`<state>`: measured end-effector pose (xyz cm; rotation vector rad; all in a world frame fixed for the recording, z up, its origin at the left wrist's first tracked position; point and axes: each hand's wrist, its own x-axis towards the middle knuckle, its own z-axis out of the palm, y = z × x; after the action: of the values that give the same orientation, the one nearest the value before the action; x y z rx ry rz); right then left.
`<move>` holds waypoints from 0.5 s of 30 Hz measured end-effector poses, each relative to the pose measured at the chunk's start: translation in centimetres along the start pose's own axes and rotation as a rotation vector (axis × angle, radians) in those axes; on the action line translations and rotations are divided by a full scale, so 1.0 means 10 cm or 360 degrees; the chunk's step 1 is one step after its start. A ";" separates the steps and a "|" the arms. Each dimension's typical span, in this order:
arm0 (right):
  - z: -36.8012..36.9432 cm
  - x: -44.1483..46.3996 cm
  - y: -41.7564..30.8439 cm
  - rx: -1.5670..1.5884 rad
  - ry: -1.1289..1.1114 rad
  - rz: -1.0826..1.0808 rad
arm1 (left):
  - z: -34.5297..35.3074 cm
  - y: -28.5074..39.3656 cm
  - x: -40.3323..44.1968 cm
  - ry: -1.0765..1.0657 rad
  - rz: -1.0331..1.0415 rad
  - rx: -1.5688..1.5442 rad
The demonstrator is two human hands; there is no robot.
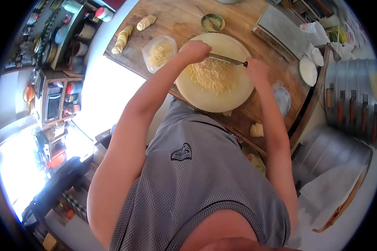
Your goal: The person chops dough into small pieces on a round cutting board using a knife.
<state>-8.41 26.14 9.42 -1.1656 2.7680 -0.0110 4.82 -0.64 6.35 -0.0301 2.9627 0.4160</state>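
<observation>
A long knife (227, 58) lies crosswise over the far part of a round pale chopping board (213, 103). Its dark handle is in my right hand (258, 69), which is closed round it. At the blade's other end, my left hand (197, 51) grips or presses on the knife; its fingertips are partly hidden. Beneath and in front of the blade spreads a heap of finely chopped pale yellow food (215, 76), its kind unclear. Left of the board, a clear plastic bag (145, 52) holds more yellow shreds (160, 54).
The wooden table (171, 19) carries twisted dough rolls (122, 39), a green bowl (213, 23) with a spoon, a dough-like lump (256, 129), a translucent round object (282, 100) and white bowls (308, 71). Large metal steamers (352, 92) stand on the right, crowded shelves (58, 46) on the left.
</observation>
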 end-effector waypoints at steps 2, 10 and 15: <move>0.11 0.12 0.02 -0.0083 -0.0076 -0.0006 | -0.04 -0.04 0.08 -0.0008 -0.0016 0.0029; 0.17 0.28 0.08 -0.0020 0.0012 -0.0076 | -0.17 -0.03 0.09 -0.0034 -0.0087 0.0043; 0.03 0.24 0.03 0.0065 0.0080 -0.0025 | -0.12 -0.06 0.08 0.0053 -0.0153 -0.0010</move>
<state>-10.26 24.64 8.84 -1.1928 2.7881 -0.0998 3.84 -1.56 7.22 -0.1808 2.9776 0.4156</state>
